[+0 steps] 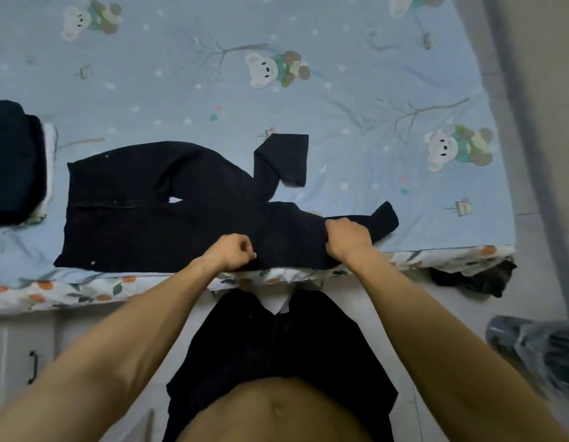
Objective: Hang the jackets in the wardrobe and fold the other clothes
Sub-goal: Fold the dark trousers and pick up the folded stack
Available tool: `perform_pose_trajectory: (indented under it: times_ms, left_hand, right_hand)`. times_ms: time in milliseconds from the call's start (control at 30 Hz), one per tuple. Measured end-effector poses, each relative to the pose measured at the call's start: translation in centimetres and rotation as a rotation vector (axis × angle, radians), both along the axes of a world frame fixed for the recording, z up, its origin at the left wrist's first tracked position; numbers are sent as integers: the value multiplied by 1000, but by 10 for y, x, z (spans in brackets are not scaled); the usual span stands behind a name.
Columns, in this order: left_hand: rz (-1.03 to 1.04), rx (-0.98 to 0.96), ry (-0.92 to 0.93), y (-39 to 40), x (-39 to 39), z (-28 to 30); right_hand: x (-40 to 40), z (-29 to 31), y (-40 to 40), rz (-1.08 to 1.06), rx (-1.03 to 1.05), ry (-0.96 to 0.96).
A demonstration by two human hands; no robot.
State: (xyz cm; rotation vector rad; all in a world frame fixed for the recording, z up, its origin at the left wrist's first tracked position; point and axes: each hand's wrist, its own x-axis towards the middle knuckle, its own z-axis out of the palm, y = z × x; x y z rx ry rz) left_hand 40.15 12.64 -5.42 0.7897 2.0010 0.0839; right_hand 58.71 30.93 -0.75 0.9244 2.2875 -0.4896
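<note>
One pair of dark pants (155, 205) lies flat on the bed (340, 100), both hands gripping its near leg, left hand (233, 252) mid-leg, right hand (347, 237) nearer the cuff.

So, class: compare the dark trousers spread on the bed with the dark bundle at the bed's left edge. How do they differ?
The dark trousers lie spread flat, legs apart; the dark bundle is folded compact. Both hands, left hand and right hand, grip the trousers; nothing touches the bundle. The trousers lie on the blue sheet; the bundle sits on something white. Both are dark cloth.
</note>
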Motion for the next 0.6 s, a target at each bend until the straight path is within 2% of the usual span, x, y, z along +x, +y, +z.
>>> perform_pose_trajectory:
  times_ms: [100, 267, 433, 533, 600]
  left_hand:
    - [154, 120, -6, 14, -2, -3]
    - [235, 200, 6, 47, -42, -12]
    - [270, 272, 57, 102, -97, -66]
    - [293, 266, 96, 127, -113, -106]
    - [349, 236, 65, 139, -119, -126]
  right_hand:
    - [-4, -9, 12, -112, -49, 113]
    - [-42, -35, 37, -420, -189, 255]
    - [-104, -107, 66, -797, -325, 394]
    - [-129, -153, 72, -1039, -433, 398]
    - [-140, -172, 80, -1210, -492, 473]
